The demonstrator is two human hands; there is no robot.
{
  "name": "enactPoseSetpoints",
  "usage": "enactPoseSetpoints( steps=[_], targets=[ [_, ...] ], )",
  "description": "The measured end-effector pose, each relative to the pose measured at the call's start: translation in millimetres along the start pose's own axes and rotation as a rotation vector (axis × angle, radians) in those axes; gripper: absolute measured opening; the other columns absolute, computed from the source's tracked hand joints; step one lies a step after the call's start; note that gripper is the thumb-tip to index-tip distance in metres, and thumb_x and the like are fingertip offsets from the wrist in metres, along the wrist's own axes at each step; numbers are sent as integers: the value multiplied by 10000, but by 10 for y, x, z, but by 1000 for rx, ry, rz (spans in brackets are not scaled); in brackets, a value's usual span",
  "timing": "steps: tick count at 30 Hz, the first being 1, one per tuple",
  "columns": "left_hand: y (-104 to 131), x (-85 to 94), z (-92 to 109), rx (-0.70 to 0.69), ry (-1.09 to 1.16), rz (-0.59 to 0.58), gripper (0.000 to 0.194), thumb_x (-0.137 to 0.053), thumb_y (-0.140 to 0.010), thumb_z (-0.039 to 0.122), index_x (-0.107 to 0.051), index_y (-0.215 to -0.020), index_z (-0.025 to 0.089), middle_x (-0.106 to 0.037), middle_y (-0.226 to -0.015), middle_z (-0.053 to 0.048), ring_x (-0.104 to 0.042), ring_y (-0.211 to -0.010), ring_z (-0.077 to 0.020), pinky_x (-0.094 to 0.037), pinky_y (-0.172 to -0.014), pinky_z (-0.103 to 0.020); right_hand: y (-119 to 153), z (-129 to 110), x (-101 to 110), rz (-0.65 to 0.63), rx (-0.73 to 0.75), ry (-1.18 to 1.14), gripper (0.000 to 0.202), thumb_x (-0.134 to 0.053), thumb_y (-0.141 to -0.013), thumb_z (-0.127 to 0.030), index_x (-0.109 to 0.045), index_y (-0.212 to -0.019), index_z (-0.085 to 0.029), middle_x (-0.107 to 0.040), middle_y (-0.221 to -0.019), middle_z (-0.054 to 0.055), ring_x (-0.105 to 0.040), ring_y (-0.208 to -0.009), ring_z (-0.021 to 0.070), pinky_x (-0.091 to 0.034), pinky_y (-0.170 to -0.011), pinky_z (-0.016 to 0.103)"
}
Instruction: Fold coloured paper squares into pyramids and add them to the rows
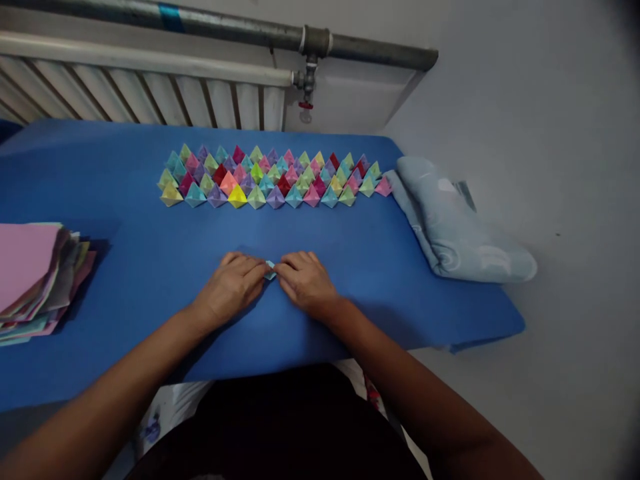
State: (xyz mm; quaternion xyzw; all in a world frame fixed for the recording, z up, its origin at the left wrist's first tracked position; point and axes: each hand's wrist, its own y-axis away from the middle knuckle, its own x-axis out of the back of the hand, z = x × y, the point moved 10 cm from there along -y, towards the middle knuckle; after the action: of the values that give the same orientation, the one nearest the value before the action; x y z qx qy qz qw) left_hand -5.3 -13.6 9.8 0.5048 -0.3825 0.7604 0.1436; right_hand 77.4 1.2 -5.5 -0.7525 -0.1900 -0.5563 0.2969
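Observation:
A small light-blue piece of folded paper (271, 270) lies on the blue table, mostly covered by my fingers. My left hand (233, 283) is closed on its left side, fingers pressed together near the tabletop. From the other side my right hand (306, 280) pinches the same paper, thumb and index finger at its edge. Beyond my hands stand several rows of folded paper boats (257, 195) in yellow, green, blue, pink, purple and red, packed close together.
A thick stack of coloured paper sheets (30, 267) lies at the left. On the right, a folded light-blue blanket (450, 220) rests along the edge of the blue table (150, 267). Behind the table are a white radiator (190, 100) and a metal pipe (240, 30).

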Motion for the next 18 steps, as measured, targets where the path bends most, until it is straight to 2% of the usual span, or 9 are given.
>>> enactPoseSetpoints(
  steps=[2,6,18],
  targets=[
    [37,29,-28,45,26,14,206,-501,-954,187,-652,-1091,156,-740,-1012,-109,-668,-918,-237,-426,-917,-427,9,9,2,-2,-2,-16,198,-546,-945,-206,-689,-1079,-177,-676,-1056,94,-530,-909,222,-329,-798,364],
    [66,20,-112,128,58,11,141,-554,-940,218,-664,-1023,187,-752,-1023,-83,-662,-1010,-250,-398,-958,-442,14,43,13,24,-15,-62,188,-549,-959,-236,-703,-1052,-181,-687,-1049,84,-543,-911,215,-327,-808,358],
    [52,45,-168,153,32,72,182,-556,-962,286,-719,-969,205,-759,-980,-62,-631,-993,-256,-399,-898,-437,-40,183,-22,44,-90,-216,156,-578,-962,-254,-716,-970,-183,-703,-971,62,-583,-891,186,-370,-820,329]
  ],
)
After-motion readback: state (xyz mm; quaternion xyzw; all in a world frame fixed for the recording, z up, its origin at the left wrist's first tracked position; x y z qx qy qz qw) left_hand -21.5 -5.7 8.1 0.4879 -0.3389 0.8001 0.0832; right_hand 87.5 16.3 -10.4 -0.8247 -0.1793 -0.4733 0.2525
